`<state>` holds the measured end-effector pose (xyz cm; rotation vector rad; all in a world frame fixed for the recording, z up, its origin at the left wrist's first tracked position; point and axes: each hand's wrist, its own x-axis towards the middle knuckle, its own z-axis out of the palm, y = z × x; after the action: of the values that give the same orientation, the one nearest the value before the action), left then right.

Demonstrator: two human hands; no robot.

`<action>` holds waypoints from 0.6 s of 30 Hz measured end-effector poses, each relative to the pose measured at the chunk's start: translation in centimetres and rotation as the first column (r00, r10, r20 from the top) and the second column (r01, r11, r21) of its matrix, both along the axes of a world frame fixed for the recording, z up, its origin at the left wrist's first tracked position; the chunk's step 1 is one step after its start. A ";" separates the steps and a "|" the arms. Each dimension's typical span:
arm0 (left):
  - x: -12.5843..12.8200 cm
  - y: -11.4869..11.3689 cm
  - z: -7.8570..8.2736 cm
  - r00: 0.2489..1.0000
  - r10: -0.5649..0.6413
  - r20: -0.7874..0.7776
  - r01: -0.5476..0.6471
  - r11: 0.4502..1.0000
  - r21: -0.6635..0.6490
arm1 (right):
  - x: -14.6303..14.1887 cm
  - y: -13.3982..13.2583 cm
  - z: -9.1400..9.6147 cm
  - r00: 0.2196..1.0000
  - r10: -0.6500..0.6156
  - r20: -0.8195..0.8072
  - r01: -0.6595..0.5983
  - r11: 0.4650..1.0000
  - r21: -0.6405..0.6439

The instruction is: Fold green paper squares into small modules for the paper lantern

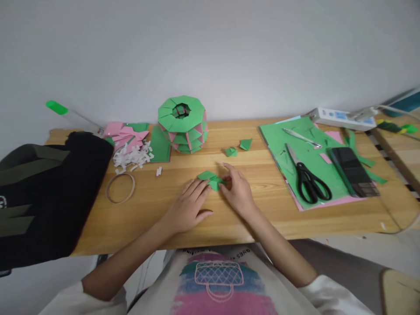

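Note:
A green folded paper piece (pixel 215 184) lies on the wooden table in front of me, partly hidden under my fingers. My left hand (pixel 189 204) rests flat, its fingertips on the left side of this paper and its thumb out to the side. At the paper's right end, my right hand (pixel 239 190) pinches the edge between thumb and bent fingers, with the index finger raised. Just beyond the hands sit two small green folded pieces, one squarish (pixel 231 152) and one pointed (pixel 246 144).
A green-and-pink paper lantern (pixel 182 116) stands at the back. Leftward are pink folded papers (pixel 126 133), white paper scraps (pixel 133 156), a tape ring (pixel 120 188) and a black bag (pixel 49 197). Rightward, scissors (pixel 306 179), a pen (pixel 302 137) and a phone (pixel 352 168) lie on green sheets (pixel 278 146).

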<state>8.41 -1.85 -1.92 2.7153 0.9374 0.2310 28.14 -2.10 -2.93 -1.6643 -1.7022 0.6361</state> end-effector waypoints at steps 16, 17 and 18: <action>-0.2 0.4 -0.3 0.998 0.007 0.059 -0.006 1.000 -0.029 | 1.8 -0.5 0.6 0.980 0.194 0.041 -0.199 0.963 0.180; -0.2 0.5 -0.2 0.998 0.000 0.060 0.001 1.000 -0.022 | 1.9 -0.5 0.6 0.977 0.210 0.044 -0.214 0.958 0.189; -0.3 0.5 -0.2 0.998 -0.010 0.058 0.010 1.000 -0.012 | 2.0 -0.6 0.6 0.974 0.222 0.045 -0.227 0.954 0.197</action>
<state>8.15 -1.32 -2.12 2.6860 0.9061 0.2990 30.15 -2.68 -2.31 -1.3540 -1.9212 0.5300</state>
